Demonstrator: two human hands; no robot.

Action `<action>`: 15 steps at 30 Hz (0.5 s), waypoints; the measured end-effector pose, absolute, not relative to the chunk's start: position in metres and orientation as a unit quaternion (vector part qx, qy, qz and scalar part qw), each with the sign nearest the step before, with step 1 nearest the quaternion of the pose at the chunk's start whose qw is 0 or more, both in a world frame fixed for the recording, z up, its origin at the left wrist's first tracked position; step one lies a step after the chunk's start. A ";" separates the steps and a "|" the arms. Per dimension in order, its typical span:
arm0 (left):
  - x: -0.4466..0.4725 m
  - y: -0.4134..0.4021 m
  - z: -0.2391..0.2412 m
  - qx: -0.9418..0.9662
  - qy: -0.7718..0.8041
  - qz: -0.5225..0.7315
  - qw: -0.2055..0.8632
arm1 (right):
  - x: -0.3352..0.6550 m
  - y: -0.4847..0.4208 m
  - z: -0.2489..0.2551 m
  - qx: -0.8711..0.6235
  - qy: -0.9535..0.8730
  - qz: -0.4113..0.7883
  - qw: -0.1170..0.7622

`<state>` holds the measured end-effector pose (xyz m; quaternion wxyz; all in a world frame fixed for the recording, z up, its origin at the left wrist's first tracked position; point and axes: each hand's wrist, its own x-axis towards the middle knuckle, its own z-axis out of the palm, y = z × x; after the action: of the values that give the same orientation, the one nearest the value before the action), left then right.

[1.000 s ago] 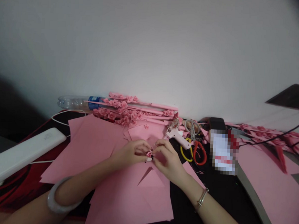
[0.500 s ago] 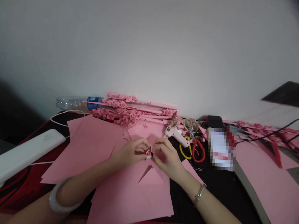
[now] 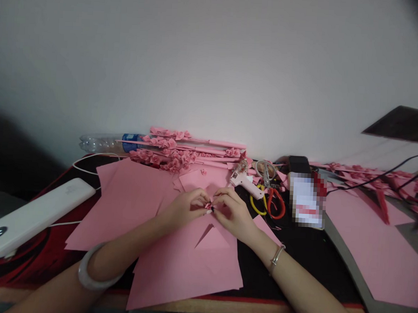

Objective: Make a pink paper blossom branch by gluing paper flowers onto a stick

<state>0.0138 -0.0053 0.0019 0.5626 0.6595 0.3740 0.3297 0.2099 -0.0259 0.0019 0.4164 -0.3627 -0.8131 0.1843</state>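
Observation:
Between my fingertips is a small pink paper flower (image 3: pixel 209 206), partly covered by the fingers. My left hand (image 3: pixel 188 207) pinches it from the left, and my right hand (image 3: pixel 234 215) pinches it from the right. Both hands hover over a stack of pink paper sheets (image 3: pixel 185 276). Just below them a folded piece of pink paper (image 3: pixel 213 238) stands up a little from the stack. Another tiny paper flower (image 3: pixel 203 172) lies on the paper beyond my hands.
Behind lie pink paper flower stems (image 3: pixel 181 159) and a clear plastic bottle (image 3: pixel 102 143). A glue gun (image 3: pixel 246 184), scissors with red and yellow handles (image 3: pixel 275 204) and a phone (image 3: pixel 306 201) are right. A white oblong device (image 3: pixel 41 211) sits left, pink sheets (image 3: pixel 375 249) far right.
The view has shifted slightly, baring more of the table's front edge. Both hands remain together at the small flower, with the fingers slightly moved around it.

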 end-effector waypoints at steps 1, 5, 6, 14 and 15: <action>0.014 -0.005 0.002 0.663 0.372 0.333 0.557 | 0.210 -0.026 0.002 -0.364 -0.813 0.184 0.417; 0.014 -0.005 0.001 0.673 0.368 0.343 0.542 | 0.210 -0.025 0.002 -0.368 -0.811 0.187 0.415; 0.014 -0.005 0.001 0.676 0.371 0.344 0.537 | 0.210 -0.025 0.002 -0.368 -0.810 0.189 0.414; 0.014 -0.006 0.003 0.690 0.392 0.325 0.513 | 0.210 -0.024 0.000 -0.376 -0.801 0.209 0.416; 0.014 -0.005 0.002 0.693 0.393 0.322 0.512 | 0.210 -0.024 0.000 -0.376 -0.801 0.211 0.415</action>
<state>0.0143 -0.0054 0.0024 0.5121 0.6926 0.3927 0.3222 0.2103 -0.0238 0.0000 0.4151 -0.3759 -0.8012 0.2108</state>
